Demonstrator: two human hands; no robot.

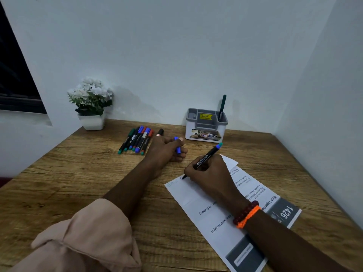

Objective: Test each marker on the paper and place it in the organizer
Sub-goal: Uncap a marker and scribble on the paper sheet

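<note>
Wooden desk (59, 193) in a white corner. Marker (206, 157) is pinched in right hand (211, 174), tip on paper (216, 222), barrel slanted up toward organizer (206, 124), ahead and nearer that hand. Blue cap (177, 147) is gripped by left hand (165, 152).

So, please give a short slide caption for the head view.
Right hand tests marker on paper; left hand holds blue cap.
</note>
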